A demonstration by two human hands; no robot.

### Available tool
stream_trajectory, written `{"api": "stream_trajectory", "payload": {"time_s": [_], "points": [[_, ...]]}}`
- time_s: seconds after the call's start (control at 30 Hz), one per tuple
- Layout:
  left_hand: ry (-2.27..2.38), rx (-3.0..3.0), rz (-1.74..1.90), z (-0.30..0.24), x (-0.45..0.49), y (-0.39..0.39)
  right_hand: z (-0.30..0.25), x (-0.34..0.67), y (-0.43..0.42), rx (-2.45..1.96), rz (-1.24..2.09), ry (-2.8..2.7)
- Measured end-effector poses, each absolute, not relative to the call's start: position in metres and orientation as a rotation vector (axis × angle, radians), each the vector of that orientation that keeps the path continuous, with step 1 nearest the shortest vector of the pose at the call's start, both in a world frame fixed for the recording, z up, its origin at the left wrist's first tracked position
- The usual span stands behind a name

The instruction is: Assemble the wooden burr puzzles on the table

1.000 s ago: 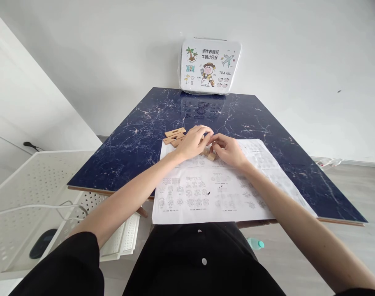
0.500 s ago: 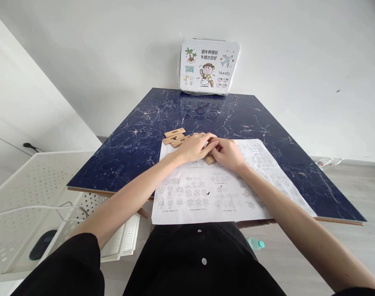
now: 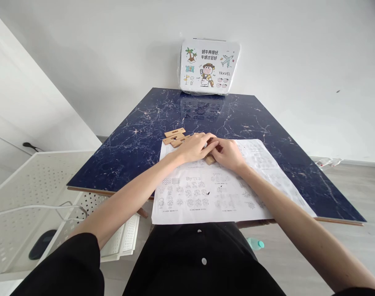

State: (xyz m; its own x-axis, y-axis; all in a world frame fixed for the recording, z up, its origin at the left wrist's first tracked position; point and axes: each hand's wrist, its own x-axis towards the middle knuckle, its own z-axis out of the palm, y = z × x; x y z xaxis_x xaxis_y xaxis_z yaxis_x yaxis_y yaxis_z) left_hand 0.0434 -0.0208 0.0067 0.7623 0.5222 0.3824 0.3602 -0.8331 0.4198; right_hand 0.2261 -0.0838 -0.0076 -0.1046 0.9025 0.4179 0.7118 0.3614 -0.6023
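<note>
My left hand [image 3: 195, 147] and my right hand [image 3: 230, 153] meet over the far part of a printed paper sheet [image 3: 181, 193], their fingers bent and closed together. Between and beneath them the end of a wooden piece [image 3: 210, 159] shows; its remainder is hidden by the fingers. Both hands appear to grip this piece. Just beyond my left hand lies a small heap of flat wooden pieces with slots, among them one slotted wooden piece [image 3: 174, 132]. Part of that heap is covered by my left hand.
A white case [image 3: 209, 68] with cartoon prints leans against the wall at the back of the dark blue marbled table [image 3: 138, 131]. On the left stands a white perforated cart [image 3: 45, 172] with a cable [image 3: 36, 209] over it. A bottle [image 3: 255, 243] is on the floor.
</note>
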Motion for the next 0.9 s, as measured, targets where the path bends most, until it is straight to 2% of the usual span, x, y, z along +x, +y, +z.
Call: {"api": "stream_trajectory", "payload": {"time_s": [0.9], "points": [[0.682,2.647,0.706,0.0069,0.043,-0.0207,-0.0079,0.2266,-0.0841,-1.42,0.327,-1.873]]}}
